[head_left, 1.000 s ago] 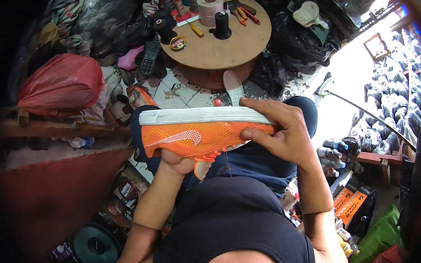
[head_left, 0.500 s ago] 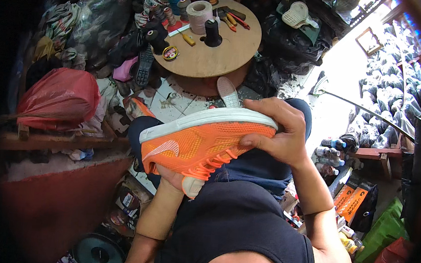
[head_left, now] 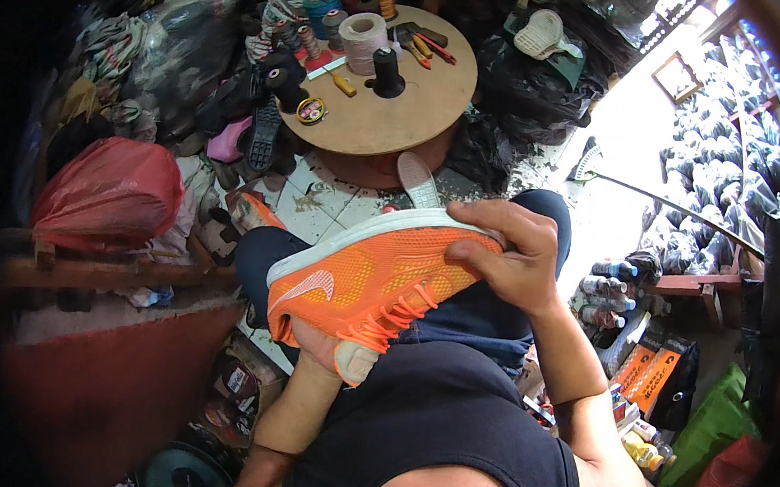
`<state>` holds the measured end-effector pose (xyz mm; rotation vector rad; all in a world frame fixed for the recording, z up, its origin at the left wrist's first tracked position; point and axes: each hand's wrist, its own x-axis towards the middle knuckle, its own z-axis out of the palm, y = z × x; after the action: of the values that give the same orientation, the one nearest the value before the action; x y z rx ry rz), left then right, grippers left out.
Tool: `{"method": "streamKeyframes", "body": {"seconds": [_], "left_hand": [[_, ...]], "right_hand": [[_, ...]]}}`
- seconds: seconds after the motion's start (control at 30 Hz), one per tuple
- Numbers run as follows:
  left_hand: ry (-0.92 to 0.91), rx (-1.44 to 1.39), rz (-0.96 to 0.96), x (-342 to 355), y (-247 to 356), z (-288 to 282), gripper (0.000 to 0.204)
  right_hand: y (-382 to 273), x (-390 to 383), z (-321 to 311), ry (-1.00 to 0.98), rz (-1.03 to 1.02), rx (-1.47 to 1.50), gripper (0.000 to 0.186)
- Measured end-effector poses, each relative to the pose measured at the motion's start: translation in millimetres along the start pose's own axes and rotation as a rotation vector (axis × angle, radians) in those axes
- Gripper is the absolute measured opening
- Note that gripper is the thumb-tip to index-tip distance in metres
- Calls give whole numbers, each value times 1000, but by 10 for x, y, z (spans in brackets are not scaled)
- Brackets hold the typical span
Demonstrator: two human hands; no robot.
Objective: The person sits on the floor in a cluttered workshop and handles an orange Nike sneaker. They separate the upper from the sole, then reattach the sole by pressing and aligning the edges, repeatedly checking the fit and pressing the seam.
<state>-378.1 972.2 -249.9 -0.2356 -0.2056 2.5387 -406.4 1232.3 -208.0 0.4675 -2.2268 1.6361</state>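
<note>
An orange mesh sneaker [head_left: 370, 274] with a white sole and orange laces lies on its side above my lap, sole edge facing away from me. My right hand [head_left: 518, 252] grips its toe, the thumb on the upper and the fingers over the sole's edge. At the heel end, my left hand [head_left: 313, 339] reaches into the shoe's opening and supports it; those fingers are hidden inside. The sneaker's pale tongue [head_left: 356, 362] sticks out beside that hand. Beyond the sneaker, a loose grey-white shoe sole [head_left: 419, 180] stands tilted near the floor.
A round wooden table [head_left: 417, 110] ahead carries thread spools, a roll of white cord [head_left: 364, 50] and hand tools. Another orange shoe [head_left: 252, 212] lies on the floor at left. A red plastic bag [head_left: 113, 192] rests farther left. Plastic bottles [head_left: 608, 290] are stacked at right.
The sneaker's heel end has dipped and shifted slightly right, and the toe curves down more in my right hand. Both hands keep their hold.
</note>
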Motion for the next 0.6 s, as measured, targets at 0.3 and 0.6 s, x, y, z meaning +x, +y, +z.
{"method": "streamKeyframes", "body": {"seconds": [0.3, 0.6], "left_hand": [[62, 144, -21, -27, 222, -155, 59], [387, 1003, 48, -193, 242, -145, 35]], "right_hand": [[284, -25, 159, 181, 336, 38, 31], [487, 132, 139, 110, 470, 83, 32]]}}
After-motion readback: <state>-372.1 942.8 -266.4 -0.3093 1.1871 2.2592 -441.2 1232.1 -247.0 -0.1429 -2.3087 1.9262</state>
